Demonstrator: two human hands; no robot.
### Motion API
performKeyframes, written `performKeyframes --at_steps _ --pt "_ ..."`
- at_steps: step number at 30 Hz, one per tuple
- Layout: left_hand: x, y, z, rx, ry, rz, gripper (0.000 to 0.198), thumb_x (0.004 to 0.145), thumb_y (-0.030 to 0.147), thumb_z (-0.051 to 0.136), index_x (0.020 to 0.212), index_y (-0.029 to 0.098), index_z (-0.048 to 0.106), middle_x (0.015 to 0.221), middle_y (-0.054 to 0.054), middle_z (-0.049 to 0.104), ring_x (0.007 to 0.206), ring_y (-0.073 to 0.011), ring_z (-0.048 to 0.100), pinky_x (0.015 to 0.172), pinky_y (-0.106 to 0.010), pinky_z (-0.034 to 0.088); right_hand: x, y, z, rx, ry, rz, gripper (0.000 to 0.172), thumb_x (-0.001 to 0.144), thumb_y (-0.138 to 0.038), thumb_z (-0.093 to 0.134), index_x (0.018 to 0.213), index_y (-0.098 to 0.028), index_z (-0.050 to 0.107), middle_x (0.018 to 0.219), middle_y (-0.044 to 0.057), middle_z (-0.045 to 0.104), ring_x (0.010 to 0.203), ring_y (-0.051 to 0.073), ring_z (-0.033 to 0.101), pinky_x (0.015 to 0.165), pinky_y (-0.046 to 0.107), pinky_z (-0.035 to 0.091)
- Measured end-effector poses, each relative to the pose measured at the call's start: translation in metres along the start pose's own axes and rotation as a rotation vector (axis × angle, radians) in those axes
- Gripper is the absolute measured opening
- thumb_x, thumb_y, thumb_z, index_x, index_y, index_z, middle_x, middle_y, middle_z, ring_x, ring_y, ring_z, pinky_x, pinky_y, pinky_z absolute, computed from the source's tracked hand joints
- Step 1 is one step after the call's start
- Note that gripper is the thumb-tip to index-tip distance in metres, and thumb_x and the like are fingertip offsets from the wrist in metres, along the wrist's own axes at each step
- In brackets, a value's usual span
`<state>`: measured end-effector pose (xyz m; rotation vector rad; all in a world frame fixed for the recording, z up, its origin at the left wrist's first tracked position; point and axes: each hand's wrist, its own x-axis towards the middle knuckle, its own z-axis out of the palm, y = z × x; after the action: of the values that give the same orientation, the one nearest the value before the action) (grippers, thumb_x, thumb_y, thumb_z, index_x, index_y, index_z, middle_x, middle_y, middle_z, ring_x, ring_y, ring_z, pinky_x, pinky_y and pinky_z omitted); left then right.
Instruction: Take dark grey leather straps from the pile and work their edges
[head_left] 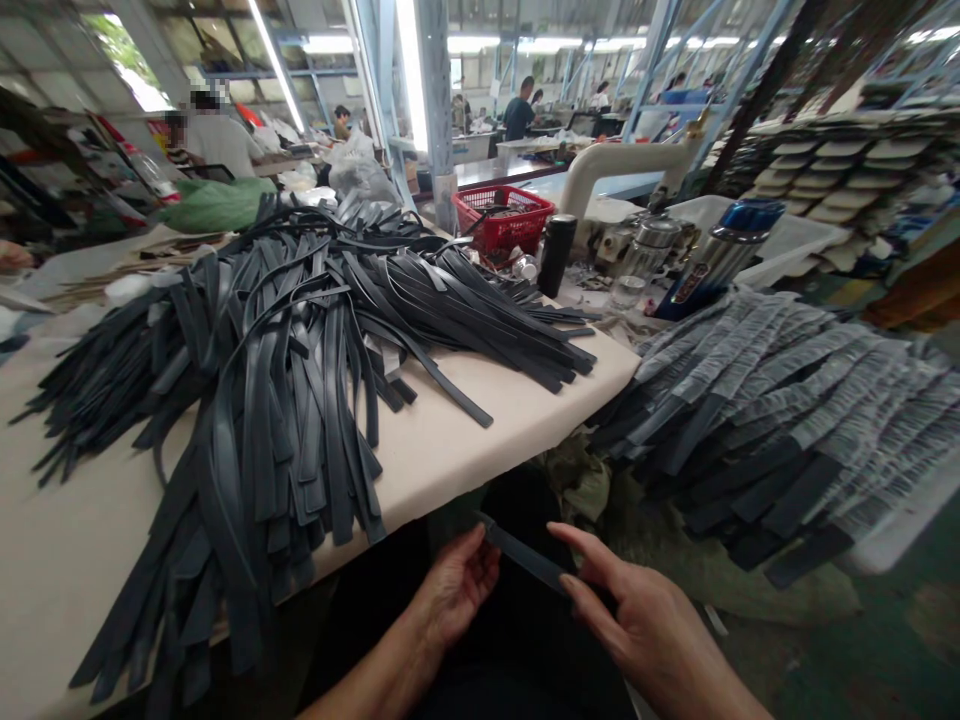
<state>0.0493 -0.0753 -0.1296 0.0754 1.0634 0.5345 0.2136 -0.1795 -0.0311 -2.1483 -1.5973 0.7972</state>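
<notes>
A short length of dark grey, leather-like strap (525,558) stretches between my hands, low in front of the table. My left hand (459,585) is closed on its far end, with thumb and fingers pinched together. At the near end my right hand (637,610) has its thumb on the strap, while the index finger points forward, apart from the thumb; its other fingers are hidden. A large heap of similar dark straps (300,400) covers much of the table, many hanging over its front edge.
The pale tabletop (450,470) ends just before my lap. On the right lies a stack of straps wrapped in clear plastic (787,400). Behind are a red basket (510,210), a black bottle (557,255) and a blue-topped flask (720,260). Several people work farther off.
</notes>
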Motion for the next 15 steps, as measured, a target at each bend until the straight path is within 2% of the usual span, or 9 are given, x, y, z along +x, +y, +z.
performKeyframes --at_steps 3,6,8,10,12,13,15 --pt "-0.005 -0.010 0.004 0.020 -0.021 -0.048 0.006 0.085 0.016 0.069 0.081 0.011 0.067 0.070 -0.005 0.073 0.060 -0.0129 0.068 0.054 -0.021 0.053 0.002 0.001 0.007 -0.065 -0.015 0.001 0.043 0.092 -0.030 0.045 0.135 -0.030 0.052 0.080 0.003 0.074 0.069 0.024 0.071 0.059 0.031 0.047" --pt "-0.009 -0.020 0.007 0.031 -0.036 -0.062 0.007 0.084 0.013 0.068 0.079 0.010 0.067 0.068 -0.005 0.072 0.060 -0.0131 0.068 0.055 -0.021 0.053 0.028 -0.005 0.031 -0.098 -0.063 0.033 0.042 0.093 -0.024 0.044 0.133 -0.024 0.054 0.092 0.009 0.076 0.083 0.028 0.073 0.069 0.035 0.051" --pt "-0.006 -0.020 0.005 0.031 -0.025 -0.050 0.008 0.085 0.012 0.066 0.078 0.010 0.067 0.066 -0.004 0.071 0.058 -0.0126 0.068 0.055 -0.021 0.053 0.039 -0.009 0.039 -0.043 -0.090 0.020 0.043 0.092 -0.022 0.047 0.134 -0.021 0.053 0.100 0.012 0.075 0.091 0.029 0.072 0.076 0.037 0.052" --pt "0.000 -0.014 0.000 0.022 -0.006 -0.026 0.009 0.086 0.012 0.065 0.078 0.011 0.066 0.066 -0.004 0.071 0.059 -0.0122 0.068 0.055 -0.020 0.053 0.035 -0.011 0.030 0.106 -0.156 -0.076 0.038 0.090 -0.021 0.053 0.127 -0.023 0.059 0.104 0.009 0.074 0.096 0.026 0.070 0.084 0.035 0.051" --pt "0.006 -0.007 -0.005 0.012 0.017 -0.011 0.010 0.088 0.014 0.064 0.078 0.011 0.065 0.065 -0.002 0.070 0.058 -0.0114 0.067 0.054 -0.020 0.053 0.016 -0.008 0.008 0.286 -0.247 -0.159 0.025 0.087 -0.023 0.059 0.110 -0.026 0.067 0.101 0.003 0.073 0.094 0.021 0.069 0.085 0.031 0.051" --pt "0.009 -0.004 -0.007 0.009 0.028 -0.012 0.011 0.089 0.015 0.063 0.078 0.012 0.065 0.064 -0.002 0.070 0.057 -0.0110 0.066 0.052 -0.020 0.053 0.004 -0.004 -0.005 0.364 -0.295 -0.167 0.018 0.088 -0.026 0.058 0.102 -0.026 0.069 0.097 0.002 0.073 0.089 0.020 0.069 0.082 0.029 0.052" --pt "0.012 -0.001 -0.008 0.008 0.039 -0.035 0.011 0.089 0.015 0.063 0.079 0.011 0.065 0.063 -0.002 0.069 0.053 -0.0108 0.065 0.049 -0.020 0.052 -0.022 0.005 -0.029 0.458 -0.384 -0.146 0.021 0.094 -0.034 0.051 0.098 -0.027 0.071 0.092 0.002 0.073 0.083 0.019 0.069 0.079 0.029 0.054"
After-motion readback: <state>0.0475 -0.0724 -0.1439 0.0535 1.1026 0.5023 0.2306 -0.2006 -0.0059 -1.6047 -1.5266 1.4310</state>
